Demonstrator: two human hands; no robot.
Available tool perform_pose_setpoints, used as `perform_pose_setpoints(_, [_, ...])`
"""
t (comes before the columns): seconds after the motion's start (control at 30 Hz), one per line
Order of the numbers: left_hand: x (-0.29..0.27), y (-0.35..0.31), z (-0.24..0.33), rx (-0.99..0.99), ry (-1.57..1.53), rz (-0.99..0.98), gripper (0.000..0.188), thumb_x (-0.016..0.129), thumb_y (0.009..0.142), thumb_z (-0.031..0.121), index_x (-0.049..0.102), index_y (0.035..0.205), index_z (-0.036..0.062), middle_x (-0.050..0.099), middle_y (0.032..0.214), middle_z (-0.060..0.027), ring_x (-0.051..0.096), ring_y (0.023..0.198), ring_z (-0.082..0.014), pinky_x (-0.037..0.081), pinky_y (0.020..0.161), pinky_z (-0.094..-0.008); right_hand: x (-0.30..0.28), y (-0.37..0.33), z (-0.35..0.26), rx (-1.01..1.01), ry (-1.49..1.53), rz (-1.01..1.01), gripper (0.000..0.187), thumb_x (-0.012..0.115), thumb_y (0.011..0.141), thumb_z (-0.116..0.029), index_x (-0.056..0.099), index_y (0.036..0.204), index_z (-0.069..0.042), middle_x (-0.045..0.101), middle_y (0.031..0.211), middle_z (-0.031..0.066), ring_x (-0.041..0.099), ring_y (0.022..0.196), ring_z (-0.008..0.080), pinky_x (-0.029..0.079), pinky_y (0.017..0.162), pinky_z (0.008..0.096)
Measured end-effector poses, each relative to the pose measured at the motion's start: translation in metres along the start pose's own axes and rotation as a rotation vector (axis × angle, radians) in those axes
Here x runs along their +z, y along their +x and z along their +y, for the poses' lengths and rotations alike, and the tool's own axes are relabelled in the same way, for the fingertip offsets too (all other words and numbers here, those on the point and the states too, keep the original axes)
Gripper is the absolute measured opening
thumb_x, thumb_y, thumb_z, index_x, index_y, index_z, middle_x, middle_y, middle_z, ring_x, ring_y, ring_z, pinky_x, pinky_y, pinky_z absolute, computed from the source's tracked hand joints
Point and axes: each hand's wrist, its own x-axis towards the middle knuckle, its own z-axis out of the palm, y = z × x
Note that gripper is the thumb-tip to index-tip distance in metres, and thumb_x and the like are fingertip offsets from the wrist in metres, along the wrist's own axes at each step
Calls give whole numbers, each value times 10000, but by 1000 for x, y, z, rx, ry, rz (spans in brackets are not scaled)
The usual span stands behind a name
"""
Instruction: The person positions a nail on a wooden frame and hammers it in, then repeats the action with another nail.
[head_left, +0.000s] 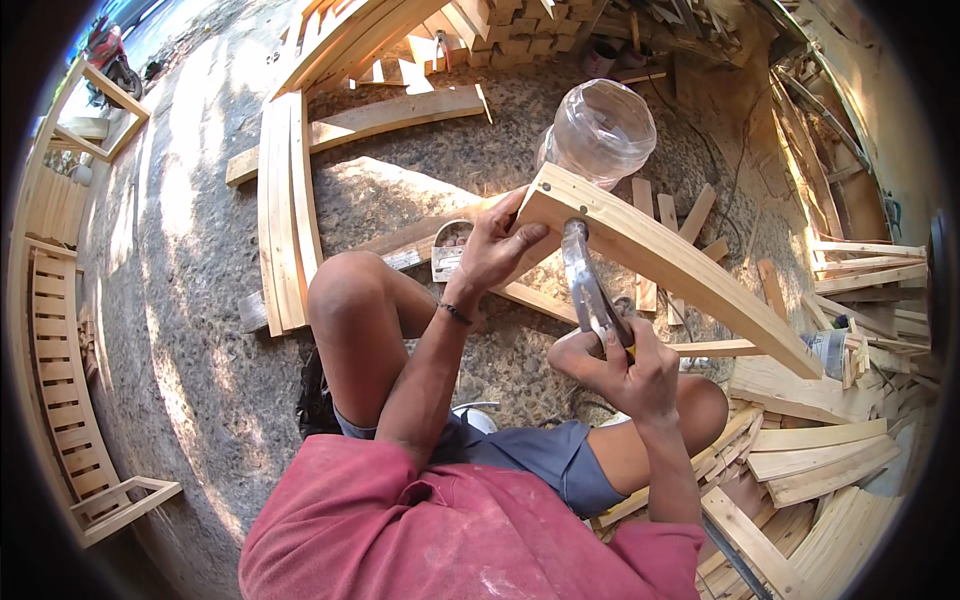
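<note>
My left hand (493, 246) is closed around the end of a pale wooden piece, its thumb along the side. The piece includes a long board (680, 268) slanting down to the right. Dark round nail or screw heads (583, 210) show near its upper end. My right hand (628, 368) grips a hammer (588, 275) with a shiny steel head and a bit of yellow on its handle. The head's dark round end meets or nearly meets the board beside a nail head; I cannot tell if they touch. My fingers hide most of the handle.
Beyond the board stands a clear plastic jug (602, 128). Loose planks (290, 215) lie on the rough ground, and cut boards (825, 462) are piled at right. Slatted wooden frames (75, 375) stand along the left. A white container (452, 250) sits behind my left wrist.
</note>
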Motion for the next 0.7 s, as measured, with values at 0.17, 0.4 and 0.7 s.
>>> perform_pose_setpoints(0.17, [-3,0,0,-21,-48,-23,564,672,950,274,483,1390,-25,587,1278,-70,526,1167,-131,418,1011,-298,8,-10,13,-31,-173,-77,242,634,921,-214,589,1011,6,629,695,177,652,596,372,502,515,442])
perform_pose_setpoints(0.4, [-5,-2,-2,-34,-71,-36,587,656,957,339,485,1392,-17,589,1275,-70,518,1187,-140,404,1022,-303,11,-11,15,-66,-174,-57,253,645,910,-227,587,992,6,619,682,170,648,585,360,500,508,438])
perform_pose_setpoints(0.7, [-7,-1,-1,-23,-64,-33,611,716,913,344,509,1346,-34,603,1240,-76,541,1155,-139,431,994,-299,18,-20,21,-84,49,69,282,644,910,-222,592,1017,34,622,690,186,652,587,369,516,532,432])
